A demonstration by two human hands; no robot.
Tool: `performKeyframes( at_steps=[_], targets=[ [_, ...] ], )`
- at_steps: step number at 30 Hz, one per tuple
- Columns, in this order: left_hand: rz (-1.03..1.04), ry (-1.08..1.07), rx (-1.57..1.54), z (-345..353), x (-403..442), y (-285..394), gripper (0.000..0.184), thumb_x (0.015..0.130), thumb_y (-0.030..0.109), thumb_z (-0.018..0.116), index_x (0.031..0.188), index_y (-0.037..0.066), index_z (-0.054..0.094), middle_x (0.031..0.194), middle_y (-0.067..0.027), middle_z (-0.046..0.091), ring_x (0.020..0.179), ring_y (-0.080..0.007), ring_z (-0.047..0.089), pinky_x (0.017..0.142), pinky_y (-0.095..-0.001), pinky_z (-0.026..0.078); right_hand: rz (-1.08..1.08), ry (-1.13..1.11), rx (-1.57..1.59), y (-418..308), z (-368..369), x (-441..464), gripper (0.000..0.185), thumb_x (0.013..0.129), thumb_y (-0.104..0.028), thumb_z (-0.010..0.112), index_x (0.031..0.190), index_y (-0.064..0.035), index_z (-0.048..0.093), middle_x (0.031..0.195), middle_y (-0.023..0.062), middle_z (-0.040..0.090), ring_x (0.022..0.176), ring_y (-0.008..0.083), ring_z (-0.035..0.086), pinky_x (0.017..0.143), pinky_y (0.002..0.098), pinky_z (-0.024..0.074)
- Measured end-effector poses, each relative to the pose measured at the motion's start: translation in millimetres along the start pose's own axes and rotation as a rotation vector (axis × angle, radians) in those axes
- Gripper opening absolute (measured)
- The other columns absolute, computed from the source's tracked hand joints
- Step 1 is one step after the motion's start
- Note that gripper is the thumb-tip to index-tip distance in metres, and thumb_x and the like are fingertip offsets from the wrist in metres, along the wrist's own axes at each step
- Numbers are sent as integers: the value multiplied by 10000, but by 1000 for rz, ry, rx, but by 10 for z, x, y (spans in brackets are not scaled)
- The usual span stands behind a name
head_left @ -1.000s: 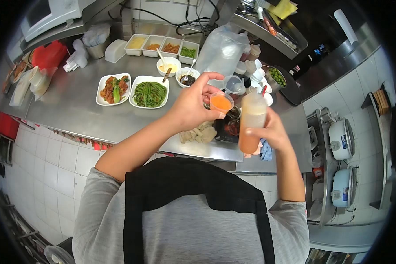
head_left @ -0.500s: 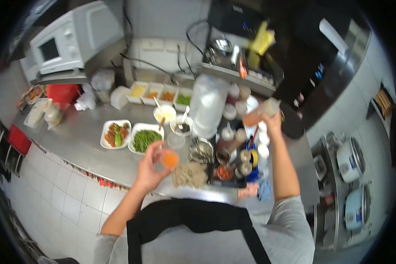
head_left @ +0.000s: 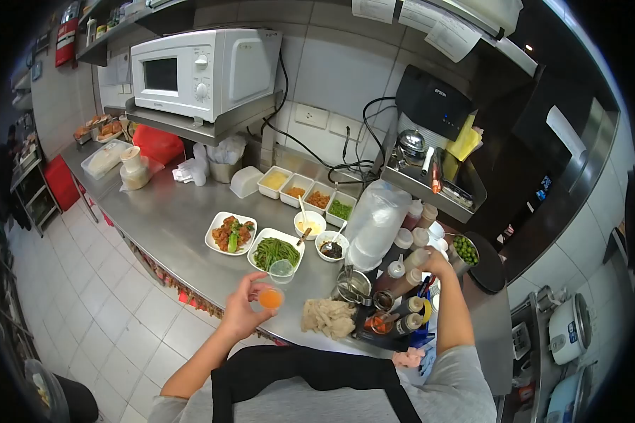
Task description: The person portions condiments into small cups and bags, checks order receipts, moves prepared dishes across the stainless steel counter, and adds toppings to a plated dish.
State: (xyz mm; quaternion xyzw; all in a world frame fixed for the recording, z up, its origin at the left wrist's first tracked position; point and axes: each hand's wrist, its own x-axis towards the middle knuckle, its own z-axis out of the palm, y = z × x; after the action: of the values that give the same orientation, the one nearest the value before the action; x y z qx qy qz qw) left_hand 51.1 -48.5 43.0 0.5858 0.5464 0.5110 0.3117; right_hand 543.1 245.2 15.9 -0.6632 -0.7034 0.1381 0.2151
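Note:
My left hand (head_left: pixel 243 310) is closed around a small clear plastic cup (head_left: pixel 269 299) holding orange sauce, over the counter's front edge. Just beyond it stands a second clear cup (head_left: pixel 281 273), beside a white dish of green beans (head_left: pixel 275 252). My right hand (head_left: pixel 439 262) reaches in among several sauce bottles, its fingers around the top of a squeeze bottle (head_left: pixel 416 258). Part of that grip is hidden. A metal pot (head_left: pixel 353 283) and a crumpled beige cloth (head_left: pixel 328 319) lie between my hands.
A white dish of meat and greens (head_left: pixel 231 233) sits left of the beans. Behind are topping tubs (head_left: pixel 296 192), two sauce bowls and a plastic-wrapped stack (head_left: pixel 377 222). A microwave (head_left: pixel 204 74) overhangs the counter. A container of small green fruit (head_left: pixel 465 250) stands right.
My right hand has lowered the squeeze bottle from a raised, tilted position into the bottle group. My left hand still holds the orange sauce cup. The camera view has shifted.

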Motion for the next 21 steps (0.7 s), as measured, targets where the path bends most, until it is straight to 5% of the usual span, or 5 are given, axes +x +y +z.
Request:
performKeyframes(
  at_steps=[5, 7, 11, 15, 21],
  targets=[
    [-3, -87, -34, -99, 44, -9, 724, 636, 1, 766, 1249, 87, 392, 1047, -69, 627, 971, -166, 593, 873, -303, 459, -251, 437, -219, -1433, -612, -1290, 243, 712, -84, 674, 939, -27, 612, 813, 135, 648, 821, 263, 623, 749, 351, 495],
    [-25, -149, -67, -111, 72, -108, 731, 635, 17, 773, 1254, 91, 390, 1070, -58, 621, 1006, -165, 583, 898, -311, 441, -60, 107, 462, -1854, -200, -1706, 94, 831, -108, 577, 837, -22, 616, 720, 61, 640, 763, 160, 624, 679, 294, 503],
    [-4, -263, -84, -103, 124, -362, 791, 619, 1, 771, 1289, 97, 361, 1082, -68, 620, 1007, -168, 586, 922, -321, 436, -24, -802, 1002, -2358, 1076, -2129, 424, 967, -362, 401, 1264, -68, 474, 1073, 117, 602, 909, 183, 599, 755, 326, 516],
    [-63, -355, -126, -74, 163, -743, 852, 608, 7, 780, 1325, 101, 329, 1092, -92, 613, 1001, -183, 590, 908, -328, 452, 344, -864, 1669, -2631, 1724, -2170, 465, 969, -398, 365, 1289, -68, 435, 1204, 95, 541, 1054, 221, 535, 848, 387, 472],
    [-46, -353, -32, 93, 197, -1482, 796, 607, 40, 798, 1277, 88, 371, 1085, -111, 604, 982, -191, 599, 851, -322, 485, -61, -496, 994, -2491, 2477, -2079, 258, 915, -275, 525, 1037, -69, 621, 1132, 71, 577, 934, 178, 584, 765, 311, 489]
  ],
)
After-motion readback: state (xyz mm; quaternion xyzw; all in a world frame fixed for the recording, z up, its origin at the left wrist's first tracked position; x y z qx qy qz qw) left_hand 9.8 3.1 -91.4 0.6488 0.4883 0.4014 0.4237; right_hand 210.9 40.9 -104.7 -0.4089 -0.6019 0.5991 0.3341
